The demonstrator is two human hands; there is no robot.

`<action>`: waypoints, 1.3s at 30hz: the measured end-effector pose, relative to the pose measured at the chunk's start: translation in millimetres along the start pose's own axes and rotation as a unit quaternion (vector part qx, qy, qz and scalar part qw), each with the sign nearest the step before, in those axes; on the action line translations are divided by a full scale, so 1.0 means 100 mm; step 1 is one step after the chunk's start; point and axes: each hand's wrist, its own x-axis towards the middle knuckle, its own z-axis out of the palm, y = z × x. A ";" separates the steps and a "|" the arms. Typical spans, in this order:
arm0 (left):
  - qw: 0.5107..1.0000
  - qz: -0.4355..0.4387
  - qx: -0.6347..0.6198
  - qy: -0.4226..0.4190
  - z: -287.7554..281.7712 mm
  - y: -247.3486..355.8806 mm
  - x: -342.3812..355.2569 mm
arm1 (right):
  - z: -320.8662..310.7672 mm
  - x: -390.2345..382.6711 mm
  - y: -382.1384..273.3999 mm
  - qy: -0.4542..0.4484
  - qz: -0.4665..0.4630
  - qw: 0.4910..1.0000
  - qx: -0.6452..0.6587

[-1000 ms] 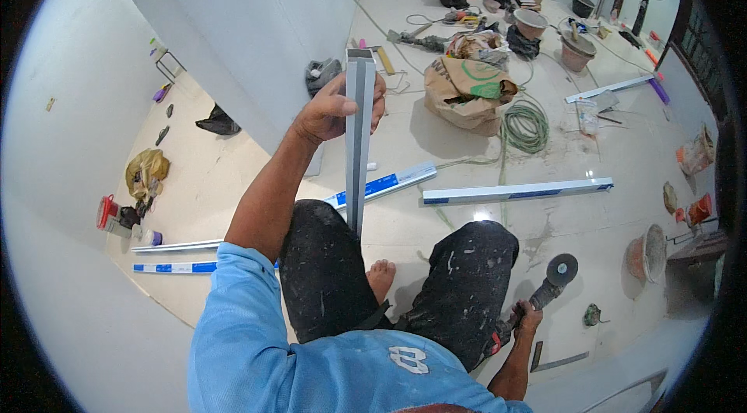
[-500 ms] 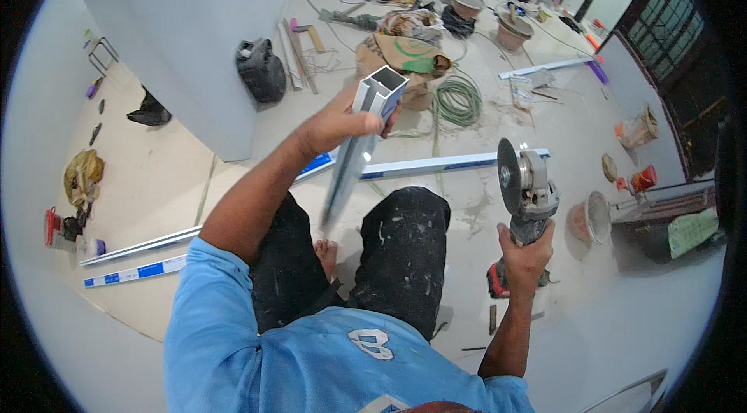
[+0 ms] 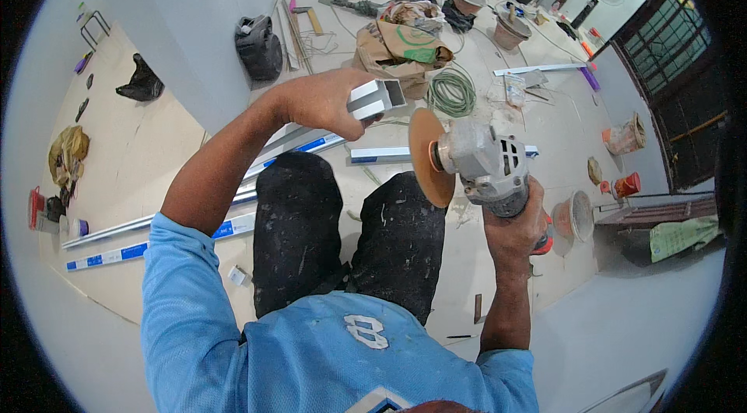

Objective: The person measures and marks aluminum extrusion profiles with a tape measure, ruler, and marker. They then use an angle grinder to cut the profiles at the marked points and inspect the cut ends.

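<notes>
My left hand (image 3: 333, 98) grasps a hollow metal profile (image 3: 372, 99) at 12 o'clock; my right hand (image 3: 517, 226) is clenched round the angle grinder (image 3: 489, 164) at 3, cutting disc (image 3: 426, 156) just beside the profile (spinning or not, cannot tell). Step, judged: lining up. Next move calls for steady grips.

Head-worn fisheye, facing down, close above

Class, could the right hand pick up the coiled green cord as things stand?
Probably not: the right hand is wrapped around the angle grinder, so it is occupied, and the coiled green cord lies farther off.
</notes>
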 end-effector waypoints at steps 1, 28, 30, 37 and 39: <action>1.000 0.001 0.007 0.008 0.03 -0.05 -0.03 | 0.07 -0.01 0.02 -0.005 -0.002 0.999 0.031; 0.998 0.043 -0.031 -0.026 0.14 -0.37 -0.16 | 0.30 0.16 -0.16 -0.024 -0.104 0.993 0.057; 0.998 0.051 -0.036 -0.030 0.13 -0.36 -0.17 | 0.32 0.17 -0.16 -0.032 -0.095 0.994 0.051; 0.997 0.068 0.003 -0.029 0.15 -0.35 -0.18 | 0.34 0.18 -0.16 -0.049 -0.093 0.993 0.050; 0.997 0.058 -0.008 -0.050 0.12 -0.36 -0.19 | 0.33 0.18 -0.16 -0.064 -0.082 0.993 0.058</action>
